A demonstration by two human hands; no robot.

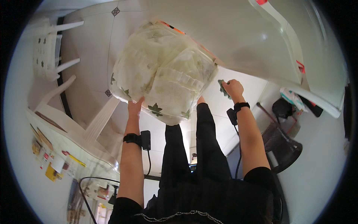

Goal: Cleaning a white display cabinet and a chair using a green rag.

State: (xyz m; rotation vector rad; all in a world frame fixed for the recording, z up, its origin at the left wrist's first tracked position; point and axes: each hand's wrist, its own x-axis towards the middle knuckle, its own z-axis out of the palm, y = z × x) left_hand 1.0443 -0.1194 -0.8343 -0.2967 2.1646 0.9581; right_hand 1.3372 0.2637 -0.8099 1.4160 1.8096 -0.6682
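A pale, translucent cover (167, 72) with printed green leaves spreads out before me, gathered with ruffled seams. What lies beneath it, if anything, is hidden. My left hand (136, 107) grips its near left edge, thumb on top and the other fingers mostly out of sight. To the right of the cover, and apart from it, my right hand (234, 89) is closed around a crumpled green cloth (223, 89). The cloth hangs out past the fingers on the left side.
A white chair (46, 56) with a leaf-patterned seat stands far left. Nearer is a marbled table (81, 151) bearing small items and a yellow-handled tool (77, 160). A large glossy white panel (237, 36) rises upper right. A dark chair (282, 151) stands right, bags behind it.
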